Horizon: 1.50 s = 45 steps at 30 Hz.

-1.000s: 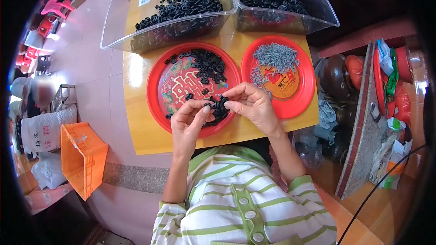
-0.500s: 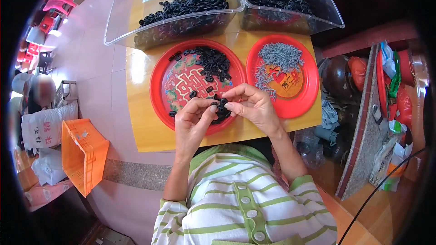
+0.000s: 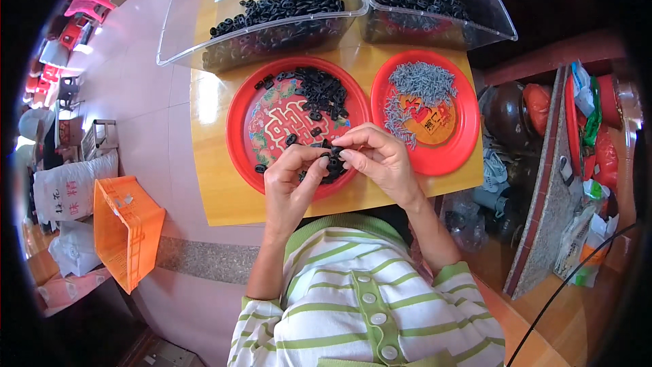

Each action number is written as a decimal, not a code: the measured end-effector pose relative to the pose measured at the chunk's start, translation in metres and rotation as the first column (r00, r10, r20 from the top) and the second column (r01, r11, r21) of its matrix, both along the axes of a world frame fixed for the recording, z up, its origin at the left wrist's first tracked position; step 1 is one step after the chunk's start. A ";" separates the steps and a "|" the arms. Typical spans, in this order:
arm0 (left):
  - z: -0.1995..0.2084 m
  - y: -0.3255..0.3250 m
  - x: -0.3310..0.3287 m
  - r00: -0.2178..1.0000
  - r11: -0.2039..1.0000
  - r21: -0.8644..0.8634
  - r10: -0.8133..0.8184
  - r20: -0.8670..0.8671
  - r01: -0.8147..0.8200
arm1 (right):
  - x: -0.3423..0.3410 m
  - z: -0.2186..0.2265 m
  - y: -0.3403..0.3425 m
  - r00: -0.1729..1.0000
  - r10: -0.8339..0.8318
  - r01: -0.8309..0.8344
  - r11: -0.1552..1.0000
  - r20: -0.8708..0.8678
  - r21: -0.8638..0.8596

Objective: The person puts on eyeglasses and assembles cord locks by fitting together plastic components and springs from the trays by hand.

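Note:
Over the near right part of a round red tray [image 3: 239,156], both hands pinch at a small black oval plastic part [image 3: 336,152]. My left hand [image 3: 293,180] closes thumb and forefinger on its left side. From the right, my right hand [image 3: 382,163] grips it the same way, fingertips almost touching the left ones. Whether a screw sits between the fingers is too small to see. A pile of loose black parts [image 3: 322,92] lies on the tray's far side, and more lie beneath my fingers. Beside it, a second red plate [image 3: 445,162] holds a heap of grey screws [image 3: 422,81].
Two clear plastic bins [image 3: 272,42] full of black parts stand along the far side of the yellow wooden table [image 3: 210,190]. An orange crate [image 3: 129,231] is on the floor at left. At right stand a stone-edged slab [image 3: 543,197] and a brown jar [image 3: 506,112].
Both hands stay together over the tray, with the fingertips shifted slightly around the black part. The whole view has moved a little.

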<state>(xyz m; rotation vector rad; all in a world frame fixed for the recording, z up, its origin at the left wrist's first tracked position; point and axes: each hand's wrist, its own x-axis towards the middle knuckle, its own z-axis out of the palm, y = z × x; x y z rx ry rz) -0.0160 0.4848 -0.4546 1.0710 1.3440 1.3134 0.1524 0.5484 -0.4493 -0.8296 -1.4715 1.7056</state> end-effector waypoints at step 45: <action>-0.007 0.006 0.005 0.946 0.996 -0.091 0.041 0.322 -0.012 | -0.020 -0.014 -0.014 0.970 -0.191 0.179 0.980 -0.151 -0.090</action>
